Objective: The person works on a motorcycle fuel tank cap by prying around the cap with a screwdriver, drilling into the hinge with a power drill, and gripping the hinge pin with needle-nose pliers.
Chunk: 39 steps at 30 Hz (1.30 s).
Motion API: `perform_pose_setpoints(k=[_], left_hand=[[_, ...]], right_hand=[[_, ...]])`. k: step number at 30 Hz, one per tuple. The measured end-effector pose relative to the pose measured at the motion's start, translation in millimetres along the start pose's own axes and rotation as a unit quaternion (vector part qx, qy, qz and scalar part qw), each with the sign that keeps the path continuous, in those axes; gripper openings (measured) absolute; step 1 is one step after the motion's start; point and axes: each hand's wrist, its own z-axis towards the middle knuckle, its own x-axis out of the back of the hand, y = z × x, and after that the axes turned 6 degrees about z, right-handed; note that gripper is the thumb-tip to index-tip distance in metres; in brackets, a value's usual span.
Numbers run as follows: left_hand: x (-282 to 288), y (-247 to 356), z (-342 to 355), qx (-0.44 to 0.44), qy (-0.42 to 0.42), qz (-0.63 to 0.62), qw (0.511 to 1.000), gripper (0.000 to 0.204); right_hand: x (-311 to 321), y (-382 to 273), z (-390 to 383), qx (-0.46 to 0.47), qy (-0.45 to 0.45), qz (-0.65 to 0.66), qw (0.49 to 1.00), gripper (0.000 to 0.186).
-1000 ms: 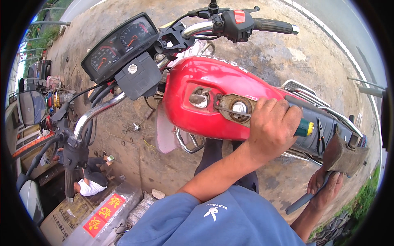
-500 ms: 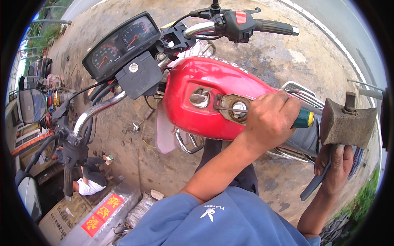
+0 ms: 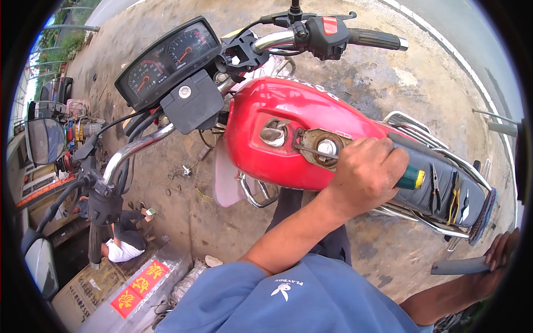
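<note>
My left hand (image 3: 369, 169) is closed round the green-and-yellow handle (image 3: 411, 177) of a screwdriver, whose shaft (image 3: 317, 152) points left over the flipped-open fuel cap (image 3: 327, 149). The cap lies on the red fuel tank (image 3: 294, 100) beside the filler hole (image 3: 273, 133). Whether the screwdriver's tip presses on the cap's hinge end, I cannot tell. At the far right edge, my right hand (image 3: 502, 250) grips a hatchet-like tool by its grey handle (image 3: 458, 266). The tool's head is out of view now, and this hand is partly in shadow.
Pliers (image 3: 436, 186) and other hand tools lie on the black motorcycle seat (image 3: 422, 155). Handlebars (image 3: 377, 38) and a gauge cluster (image 3: 169, 61) rise beyond the tank. A person (image 3: 125, 244) sits at lower left, near a cardboard box (image 3: 91, 291).
My right hand has swung outward to the right and down with the hatchet-like tool, its head leaving view and uncovering the tools on the seat. My left hand holds almost the same place.
</note>
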Motion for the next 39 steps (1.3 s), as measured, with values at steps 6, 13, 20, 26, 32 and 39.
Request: perform_pose_setpoints(k=[6, 13, 20, 26, 32, 39], left_hand=[[5.6, -14.4, -14.2, -0.001, -0.011, 0.113, 0.994, 0.020], [8.8, 36.3, -4.0, 0.000, -0.004, 0.020, 1.000, 0.017], [6.6, 25.4, -5.8, -0.016, 0.028, -0.006, 0.999, 0.022], [8.4, 22.3, -9.2, -0.012, 0.032, -0.019, 0.999, 0.022], [6.1, 16.3, -17.0, -0.011, 0.039, -0.005, 0.999, 0.020], [9.3, 14.3, -16.6, -0.014, 0.037, -0.027, 0.999, 0.017]], right_hand=[[-82.0, 91.8, -52.0, -0.303, -0.093, -0.043, 0.948, 0.031], [-29.0, 75.7, -38.7, -0.177, 0.088, 0.036, 0.980, 0.036], [-36.7, 99.3, -80.5, -0.243, 0.053, 0.025, 0.968, 0.041], [-40.3, 104.6, -95.0, -0.247, 0.028, 0.030, 0.968, 0.039], [-44.1, 103.6, -100.4, -0.247, 0.020, 0.020, 0.969, 0.039], [-39.1, 104.4, -105.1, -0.251, -0.003, 0.028, 0.967, 0.039]])
